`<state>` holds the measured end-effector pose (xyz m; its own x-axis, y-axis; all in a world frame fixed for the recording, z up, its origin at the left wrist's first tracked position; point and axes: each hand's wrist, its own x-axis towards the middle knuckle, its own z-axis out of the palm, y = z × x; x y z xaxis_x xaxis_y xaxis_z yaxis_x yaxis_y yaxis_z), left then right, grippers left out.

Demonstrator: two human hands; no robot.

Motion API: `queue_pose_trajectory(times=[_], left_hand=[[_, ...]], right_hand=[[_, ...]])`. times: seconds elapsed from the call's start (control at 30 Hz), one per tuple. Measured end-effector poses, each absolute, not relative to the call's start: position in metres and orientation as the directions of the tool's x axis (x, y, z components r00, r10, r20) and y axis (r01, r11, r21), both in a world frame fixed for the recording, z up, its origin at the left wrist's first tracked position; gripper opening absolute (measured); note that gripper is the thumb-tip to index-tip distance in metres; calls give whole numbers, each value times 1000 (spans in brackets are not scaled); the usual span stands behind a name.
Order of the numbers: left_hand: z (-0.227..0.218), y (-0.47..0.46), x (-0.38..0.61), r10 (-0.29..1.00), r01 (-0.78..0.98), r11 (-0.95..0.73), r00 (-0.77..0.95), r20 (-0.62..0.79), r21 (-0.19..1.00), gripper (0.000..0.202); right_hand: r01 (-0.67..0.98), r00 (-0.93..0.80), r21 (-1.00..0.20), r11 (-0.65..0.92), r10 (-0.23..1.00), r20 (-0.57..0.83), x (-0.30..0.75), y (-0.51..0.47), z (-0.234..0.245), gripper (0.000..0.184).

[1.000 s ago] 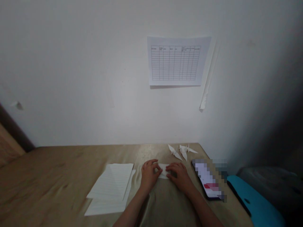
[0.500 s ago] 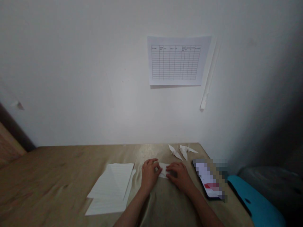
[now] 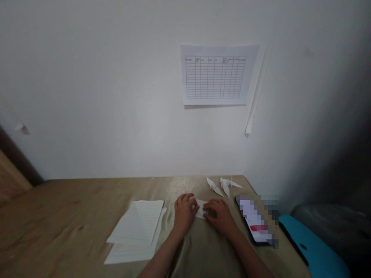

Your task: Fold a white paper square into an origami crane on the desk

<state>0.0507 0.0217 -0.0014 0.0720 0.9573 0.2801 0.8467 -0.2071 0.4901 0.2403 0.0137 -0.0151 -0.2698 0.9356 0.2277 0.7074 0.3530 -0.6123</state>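
A small folded white paper (image 3: 201,207) lies on the tan table (image 3: 72,216) between my two hands. My left hand (image 3: 184,213) rests on its left end with fingers curled and pinching the edge. My right hand (image 3: 219,216) presses on its right end, fingers bent onto the paper. Most of the paper is hidden under the fingers.
Sheets of lined white paper (image 3: 136,231) lie to the left. Folded paper cranes (image 3: 222,186) sit by the wall. A phone (image 3: 255,222) lies at the right table edge, beside a blue object (image 3: 313,251). A printed grid sheet (image 3: 216,75) hangs on the wall.
Both hands stay on the folded paper; the paper's top edge has shifted slightly into a point. Nothing else has moved.
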Motion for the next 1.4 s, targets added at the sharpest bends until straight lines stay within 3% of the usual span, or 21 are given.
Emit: queue_pose_trajectory(times=[0.2,0.43,0.7,1.4], left_hand=[[-6,27,49,962,836,-228,114,247,500,9],[-7,28,47,972,800,-225,147,181,557,31],[-5,24,44,956,821,-251,125,267,513,8],[-6,21,51,960,888,-219,121,254,404,11]], right_hand=[[714,-249,-616,332,943,220,239,10,-13,25],[712,-231,-632,307,952,201,237,6,-13,25],[721,-242,-615,320,947,209,237,6,-14,26],[762,-248,-563,320,947,203,234,8,-17,21]])
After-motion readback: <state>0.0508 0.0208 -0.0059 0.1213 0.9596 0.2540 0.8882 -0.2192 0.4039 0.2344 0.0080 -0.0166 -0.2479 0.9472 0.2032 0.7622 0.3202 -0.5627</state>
